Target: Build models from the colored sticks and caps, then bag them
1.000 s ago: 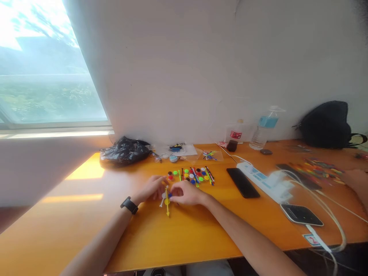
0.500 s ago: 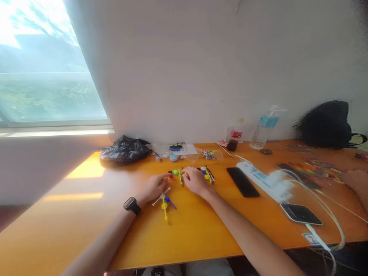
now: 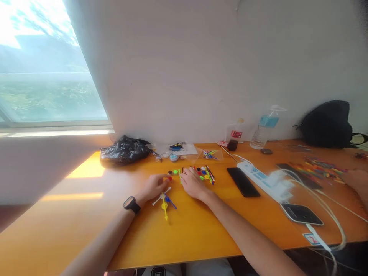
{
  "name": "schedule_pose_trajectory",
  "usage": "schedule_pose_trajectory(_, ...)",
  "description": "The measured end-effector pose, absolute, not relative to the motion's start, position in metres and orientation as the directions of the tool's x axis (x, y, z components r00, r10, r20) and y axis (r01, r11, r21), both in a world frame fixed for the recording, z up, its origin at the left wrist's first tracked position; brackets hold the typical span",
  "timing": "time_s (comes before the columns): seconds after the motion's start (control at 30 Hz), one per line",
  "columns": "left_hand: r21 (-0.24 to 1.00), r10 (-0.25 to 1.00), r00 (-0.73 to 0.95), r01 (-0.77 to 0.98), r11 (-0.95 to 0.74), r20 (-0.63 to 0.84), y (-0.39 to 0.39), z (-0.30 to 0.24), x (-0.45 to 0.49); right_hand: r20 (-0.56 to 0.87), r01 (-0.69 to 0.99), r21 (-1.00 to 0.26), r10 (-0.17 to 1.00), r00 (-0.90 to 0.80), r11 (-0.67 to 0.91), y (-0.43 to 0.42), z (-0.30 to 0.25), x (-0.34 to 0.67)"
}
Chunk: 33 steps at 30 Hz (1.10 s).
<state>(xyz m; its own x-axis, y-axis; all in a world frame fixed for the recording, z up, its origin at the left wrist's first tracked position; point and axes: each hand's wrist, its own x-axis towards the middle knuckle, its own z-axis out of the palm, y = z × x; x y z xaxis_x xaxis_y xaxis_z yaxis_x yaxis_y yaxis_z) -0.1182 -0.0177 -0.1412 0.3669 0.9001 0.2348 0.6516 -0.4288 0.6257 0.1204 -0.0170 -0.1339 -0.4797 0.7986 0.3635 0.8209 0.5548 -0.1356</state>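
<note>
My left hand (image 3: 153,186), with a black watch (image 3: 131,204) on the wrist, rests on the orange table (image 3: 86,214). Its fingertips lie beside a red disc (image 3: 170,178). Just right of it lies a small assembly (image 3: 164,201) of a yellow, a white and a blue stick joined at a yellow disc; neither hand holds it. My right hand (image 3: 193,184) lies palm down, fingertips at the near edge of a pile of coloured discs and sticks (image 3: 203,173), by a green stick (image 3: 179,174). Whether it grips a piece is hidden.
A black plastic bag (image 3: 125,150) and clear bags of parts (image 3: 211,154) sit by the wall. Right of the pile: a dark phone (image 3: 243,182), a power strip (image 3: 264,180) with cables, a small device (image 3: 301,214), a water bottle (image 3: 264,128), a black backpack (image 3: 327,123). Another person's hand (image 3: 356,179) is at the right edge.
Both hands let go of the stick assembly, which now lies on the table. My right hand moved away from me to the pile of discs; my left hand shifted slightly back.
</note>
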Motion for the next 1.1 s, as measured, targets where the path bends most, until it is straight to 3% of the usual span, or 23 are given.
schedule_pose_trajectory(0.23,0.664,0.895,0.349,0.603,-0.442,0.278,-0.014,-0.143,-0.119,0.358,0.801,-0.142,0.785,-0.506,0.581,-0.017,-0.133,0.118)
schedule_pose_trajectory(0.47,0.684,0.885,0.327,0.564,-0.463,0.33,-0.015,-0.142,-0.118,0.396,0.856,-0.161,0.827,-0.4,0.491,-0.01,-0.129,0.126)
schedule_pose_trajectory(0.73,0.711,0.866,0.292,0.494,-0.5,0.406,-0.013,-0.143,-0.119,0.358,0.854,-0.126,0.826,-0.435,0.504,-0.011,-0.131,0.125)
schedule_pose_trajectory(0.93,0.838,0.929,0.229,0.409,-0.363,0.29,-0.014,-0.141,-0.116,0.355,0.861,-0.117,0.831,-0.429,0.495,-0.012,-0.132,0.122)
schedule_pose_trajectory(1.1,0.887,0.932,0.212,0.303,-0.348,0.294,-0.01,-0.145,-0.115,0.359,0.862,-0.089,0.824,-0.439,0.498,-0.013,-0.134,0.121)
